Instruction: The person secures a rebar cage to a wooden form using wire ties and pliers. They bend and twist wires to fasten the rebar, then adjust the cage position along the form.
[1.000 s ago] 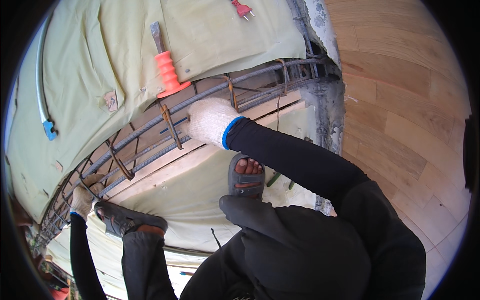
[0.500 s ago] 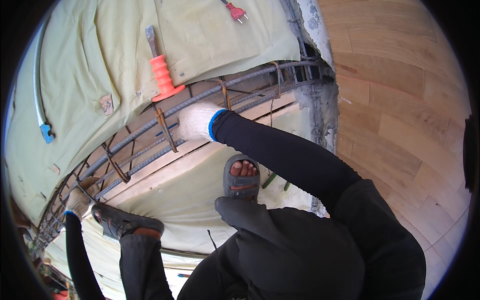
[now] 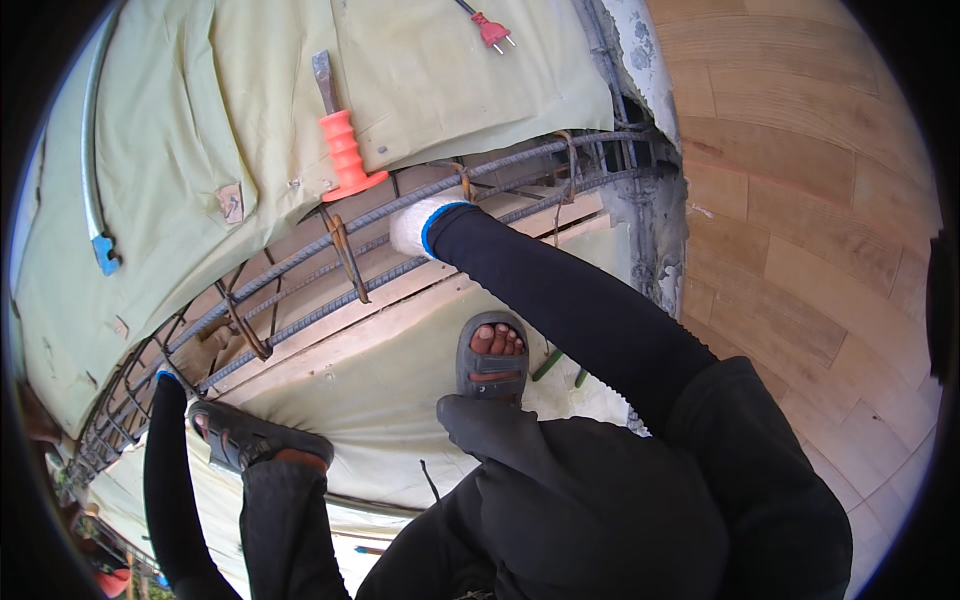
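A long cage of steel rebar, tied with bent rusty stirrups, runs along a wooden-sided channel. My right hand, in a white knit glove with a blue cuff, reaches down between the bars near the middle. Its fingers are hidden inside the channel. Farther left, my gloved left hand is in the cage under the bars, partly covered by them, so its grip does not show. An orange-handled chisel lies on the sheeting just beyond the right hand.
Pale sheeting covers both sides of the channel. A metal bar with a blue end lies far left, a red plug at the top. Wooden flooring and a broken concrete edge are at right. My sandalled feet straddle nearby.
My left hand has moved forward and deeper among the bars. My right hand has sunk lower into the channel, slightly rightward in view. The whole view has shifted a little.
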A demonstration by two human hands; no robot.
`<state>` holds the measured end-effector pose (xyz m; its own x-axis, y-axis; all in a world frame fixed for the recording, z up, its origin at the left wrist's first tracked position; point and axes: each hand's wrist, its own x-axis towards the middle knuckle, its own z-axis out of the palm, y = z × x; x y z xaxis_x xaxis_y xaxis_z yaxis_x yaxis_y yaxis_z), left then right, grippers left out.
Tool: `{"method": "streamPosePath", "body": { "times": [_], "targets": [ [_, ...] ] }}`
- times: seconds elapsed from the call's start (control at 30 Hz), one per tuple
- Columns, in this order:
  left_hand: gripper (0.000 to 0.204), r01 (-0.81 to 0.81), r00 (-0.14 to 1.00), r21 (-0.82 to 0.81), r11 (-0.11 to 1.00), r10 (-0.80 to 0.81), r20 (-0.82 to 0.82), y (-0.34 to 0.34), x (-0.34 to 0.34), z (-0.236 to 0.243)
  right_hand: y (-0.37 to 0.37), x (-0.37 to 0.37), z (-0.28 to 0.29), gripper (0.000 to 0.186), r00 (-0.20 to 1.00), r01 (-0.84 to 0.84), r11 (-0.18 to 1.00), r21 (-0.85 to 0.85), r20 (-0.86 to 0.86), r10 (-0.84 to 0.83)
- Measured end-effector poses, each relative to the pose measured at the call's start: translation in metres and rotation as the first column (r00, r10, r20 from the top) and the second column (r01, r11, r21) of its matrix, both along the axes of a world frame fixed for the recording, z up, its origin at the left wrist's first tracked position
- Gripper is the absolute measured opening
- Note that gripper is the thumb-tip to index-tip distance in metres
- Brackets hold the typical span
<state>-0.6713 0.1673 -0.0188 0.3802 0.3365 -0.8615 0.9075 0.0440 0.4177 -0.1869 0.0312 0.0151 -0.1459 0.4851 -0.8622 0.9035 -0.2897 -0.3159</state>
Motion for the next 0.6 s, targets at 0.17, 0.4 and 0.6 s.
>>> {"method": "streamPosePath", "body": {
  "times": [0.17,0.4,0.6],
  "targets": [
    [0.037,0.030,1.000,0.029,0.999,-0.030,0.000,0.001,0.007,-0.004,0.007,-0.003,0.008,0.043,1.000,-0.025,0.998,-0.051,-0.009,0.025],
    [0.033,0.155,0.988,0.115,0.981,-0.155,-0.001,0.004,0.027,-0.015,0.006,-0.005,0.016,0.040,0.999,0.033,0.998,0.054,0.003,-0.033],
    [0.026,-0.034,0.994,0.019,0.999,0.032,0.103,0.000,0.040,-0.025,0.002,-0.007,0.009,0.041,0.998,0.064,0.985,0.161,-0.006,-0.063]
  ]
}}
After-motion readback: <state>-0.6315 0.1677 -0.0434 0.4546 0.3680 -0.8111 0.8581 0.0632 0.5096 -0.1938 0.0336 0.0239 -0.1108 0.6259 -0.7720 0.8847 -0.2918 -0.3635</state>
